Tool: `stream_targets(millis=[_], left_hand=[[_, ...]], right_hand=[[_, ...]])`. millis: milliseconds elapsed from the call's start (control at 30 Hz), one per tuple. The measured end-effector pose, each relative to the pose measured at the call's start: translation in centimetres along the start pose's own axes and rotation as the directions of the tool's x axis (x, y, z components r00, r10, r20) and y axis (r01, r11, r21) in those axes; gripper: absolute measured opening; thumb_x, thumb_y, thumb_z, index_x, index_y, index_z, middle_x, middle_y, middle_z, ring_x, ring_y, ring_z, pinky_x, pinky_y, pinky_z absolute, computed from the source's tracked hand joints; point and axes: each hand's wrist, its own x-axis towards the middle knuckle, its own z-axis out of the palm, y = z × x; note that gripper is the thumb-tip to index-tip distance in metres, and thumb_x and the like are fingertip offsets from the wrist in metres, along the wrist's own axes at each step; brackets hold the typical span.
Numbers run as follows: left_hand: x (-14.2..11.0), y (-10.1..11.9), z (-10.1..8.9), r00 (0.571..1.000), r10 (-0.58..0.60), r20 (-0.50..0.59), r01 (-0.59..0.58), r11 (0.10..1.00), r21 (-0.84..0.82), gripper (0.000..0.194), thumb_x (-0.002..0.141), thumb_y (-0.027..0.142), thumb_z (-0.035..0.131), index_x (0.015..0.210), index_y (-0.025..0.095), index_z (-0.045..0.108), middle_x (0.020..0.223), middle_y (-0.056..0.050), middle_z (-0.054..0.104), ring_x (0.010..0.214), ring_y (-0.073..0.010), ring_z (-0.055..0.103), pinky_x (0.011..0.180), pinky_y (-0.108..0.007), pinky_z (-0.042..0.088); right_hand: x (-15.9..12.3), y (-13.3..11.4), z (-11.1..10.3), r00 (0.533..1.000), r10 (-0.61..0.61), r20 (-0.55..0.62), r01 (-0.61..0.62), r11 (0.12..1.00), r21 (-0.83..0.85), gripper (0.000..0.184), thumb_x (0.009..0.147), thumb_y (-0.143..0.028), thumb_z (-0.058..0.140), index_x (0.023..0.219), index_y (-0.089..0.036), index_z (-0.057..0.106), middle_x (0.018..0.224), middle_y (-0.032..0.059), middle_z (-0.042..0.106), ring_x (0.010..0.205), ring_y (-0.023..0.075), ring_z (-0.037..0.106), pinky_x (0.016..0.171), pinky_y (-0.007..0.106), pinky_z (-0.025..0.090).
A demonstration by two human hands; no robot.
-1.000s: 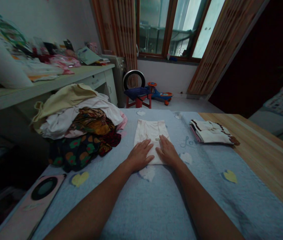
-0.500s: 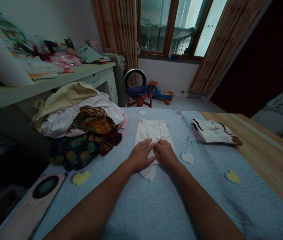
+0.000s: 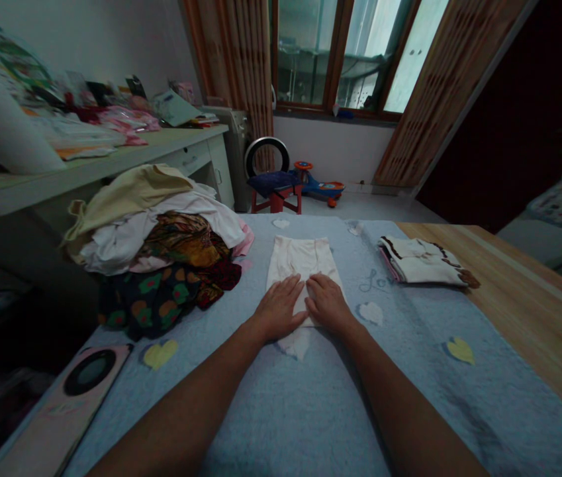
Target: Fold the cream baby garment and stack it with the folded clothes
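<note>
A white garment (image 3: 304,253), folded into a flat rectangle, lies on the blue cloth (image 3: 285,417) in front of me. My left hand (image 3: 279,306) rests flat on its near left part, fingers stretched out and thumb pointing right. Beside it, my right hand (image 3: 327,303) lies on the near right part, fingers laid out on the fabric. The two hands are close together, and neither grips the cloth. Part of the garment's near half is hidden under them.
Left of the garment is a heap of loose clothes (image 3: 176,245). Folded clothes (image 3: 422,260) sit to the right, near bare wood (image 3: 523,305). A pink phone (image 3: 62,414) lies at the near left. Behind stand a cluttered desk (image 3: 181,142) and a red stool (image 3: 278,199).
My right hand's fingers, bent at the garment's middle before, have straightened and now lie flatter on it. My left hand has stayed in nearly the same place.
</note>
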Motion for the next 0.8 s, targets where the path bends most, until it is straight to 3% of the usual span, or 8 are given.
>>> stream_targets(millis=[300,433,533,667,800], left_hand=[[0.0,-0.1,0.0,1.0,0.015,-0.003,-0.015,1.0,-0.009,0.067,0.09,0.05,0.05,0.148,0.02,0.034,0.161,-0.011,0.023,0.148,-0.0245,0.02,0.118,-0.046,0.021],[0.0,-0.2,0.0,1.0,0.018,0.001,-0.018,1.0,-0.014,0.066,0.09,0.049,0.051,0.147,0.021,0.036,0.161,-0.011,0.023,0.148,-0.0246,0.02,0.119,-0.046,0.021],[0.0,-0.2,0.0,1.0,0.024,-0.005,-0.025,0.999,-0.02,0.066,0.091,0.051,0.05,0.148,0.02,0.035,0.161,-0.012,0.022,0.148,-0.0251,0.02,0.119,-0.047,0.02],[-0.1,-0.1,-0.2,1.0,0.02,0.017,-0.019,0.999,-0.032,0.067,0.091,0.052,0.049,0.148,0.021,0.035,0.161,-0.012,0.022,0.148,-0.0259,0.019,0.119,-0.048,0.019],[-0.1,0.0,-0.5,0.999,0.01,0.037,-0.008,0.999,-0.045,0.067,0.09,0.051,0.051,0.148,0.021,0.035,0.161,-0.011,0.021,0.148,-0.026,0.019,0.119,-0.047,0.018]], right_hand=[[0.1,0.0,0.3,0.984,0.124,0.127,-0.124,0.992,-0.006,0.063,0.089,-0.03,0.046,0.148,-0.011,0.037,0.159,0.014,0.025,0.146,0.0321,0.021,0.116,0.049,0.018],[0.0,0.4,0.6,0.982,0.156,0.106,-0.159,0.987,0.014,0.071,0.086,-0.033,0.049,0.15,-0.009,0.031,0.16,0.0171,0.021,0.146,0.033,0.019,0.115,0.049,0.019],[-0.1,0.8,0.4,0.989,0.148,0.005,-0.148,0.988,0.053,0.073,0.083,-0.035,0.054,0.148,-0.009,0.034,0.157,0.0189,0.027,0.143,0.0331,0.025,0.113,0.048,0.024],[-0.2,1.1,-0.4,0.97,0.139,-0.199,-0.116,0.986,0.123,0.048,0.082,-0.031,0.058,0.127,-0.016,0.055,0.135,0.0152,0.05,0.121,0.0295,0.046,0.103,0.044,0.036],[-0.1,1.4,-0.5,0.981,0.066,-0.183,-0.042,0.99,0.133,0.021,0.083,-0.024,0.057,0.103,-0.018,0.062,0.108,0.0108,0.057,0.103,0.025,0.052,0.093,0.038,0.041]])
